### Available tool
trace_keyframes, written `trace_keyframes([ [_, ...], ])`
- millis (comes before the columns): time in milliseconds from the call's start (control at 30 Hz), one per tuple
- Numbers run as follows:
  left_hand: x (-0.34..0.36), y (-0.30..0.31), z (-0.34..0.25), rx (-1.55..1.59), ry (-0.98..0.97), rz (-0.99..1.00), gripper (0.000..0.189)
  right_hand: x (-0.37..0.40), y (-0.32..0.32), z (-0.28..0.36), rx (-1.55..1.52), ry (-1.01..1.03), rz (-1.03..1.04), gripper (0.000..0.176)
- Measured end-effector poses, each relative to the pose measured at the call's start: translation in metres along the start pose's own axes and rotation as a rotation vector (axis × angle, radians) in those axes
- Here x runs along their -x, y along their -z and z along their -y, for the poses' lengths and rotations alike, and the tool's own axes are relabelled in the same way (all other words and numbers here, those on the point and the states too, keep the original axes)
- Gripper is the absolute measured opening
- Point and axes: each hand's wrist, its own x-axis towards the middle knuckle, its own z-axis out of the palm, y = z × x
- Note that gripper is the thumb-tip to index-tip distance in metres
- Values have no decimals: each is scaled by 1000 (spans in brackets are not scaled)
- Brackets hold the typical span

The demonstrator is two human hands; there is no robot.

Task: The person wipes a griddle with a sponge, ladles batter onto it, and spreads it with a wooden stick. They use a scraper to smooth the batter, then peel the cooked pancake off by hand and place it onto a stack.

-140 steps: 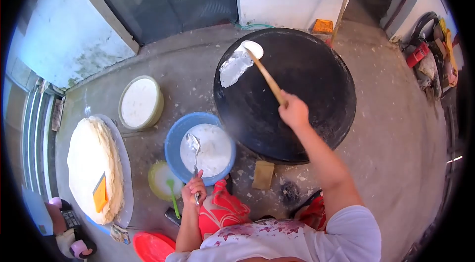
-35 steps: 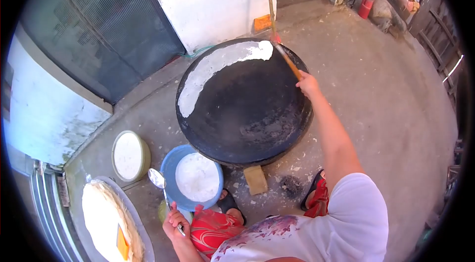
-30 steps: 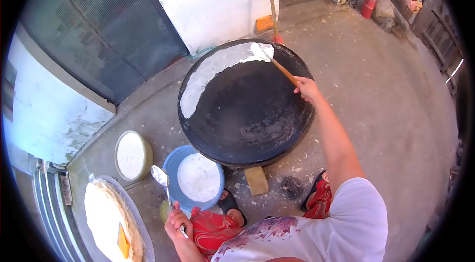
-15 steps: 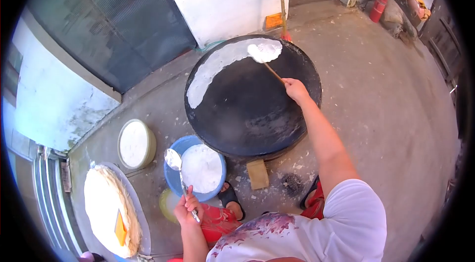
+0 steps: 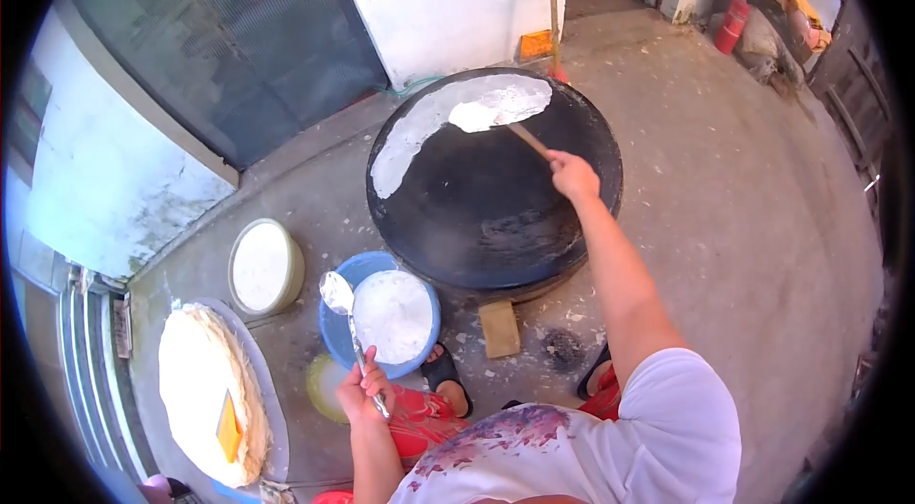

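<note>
A big round black griddle (image 5: 496,209) sits low on the concrete floor. White batter (image 5: 429,118) runs in a band along its far left rim. My right hand (image 5: 574,175) grips the wooden handle of a spreader (image 5: 519,134), whose blade lies in the batter at the far edge. My left hand (image 5: 362,388) holds a metal ladle (image 5: 338,299) upright over the rim of a blue basin (image 5: 335,337) filled with white batter.
A pale bowl of white liquid (image 5: 264,268) stands left of the basin. Further left lies a tray with a stack of thin white sheets (image 5: 200,390) and an orange scraper on top. A wooden block (image 5: 498,328) props the griddle. Walls and a dark screen door stand behind.
The batter band has grown from a small patch to a long arc along the rim. In the last second the spreader came back leftward from the far right edge. The ladle stayed raised.
</note>
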Motion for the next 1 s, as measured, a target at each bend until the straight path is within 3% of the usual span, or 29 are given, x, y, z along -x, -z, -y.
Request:
trace_keyframes([
  [67, 1, 7, -2, 20, 13, 39, 35, -25, -6, -19, -84, -82, -86, 29],
  [167, -2, 14, -7, 38, 27, 89, 36, -27, -46, -16, -73, 116, 122, 29],
  [267, 0, 12, -5, 43, 6, 80, 35, 20, -9, 13, 88, 110, 148, 29],
  [367, 1, 9, -7, 34, -9, 61, 35, 28, 9, -17, 139, 38, -50, 30],
  [400, 2, 12, -7, 26, -7, 55, 35, 26, 8, -29, 36, -87, -110, 30],
  [467, 3, 15, -9, 21, -11, 47, 36, 0, -35, -66, -263, -19, -93, 30],
  [567, -1, 11, -7, 18, -13, 49, 36, 15, -62, -18, -80, 128, 117, 28],
  [700, 4, 8, -8, 8, -3, 39, 37, 19, -34, 19, 0, 49, 101, 29],
  [833, 3, 14, -12, 23, -7, 51, 36, 10, -63, 16, 24, 189, 190, 29],
  [933, 4, 15, -14, 46, 10, 54, 36, 23, -24, 3, 19, 325, 276, 27],
  [1000, 4, 16, -15, 22, 0, 49, 36, 42, 2, -2, -42, 160, 185, 26],
])
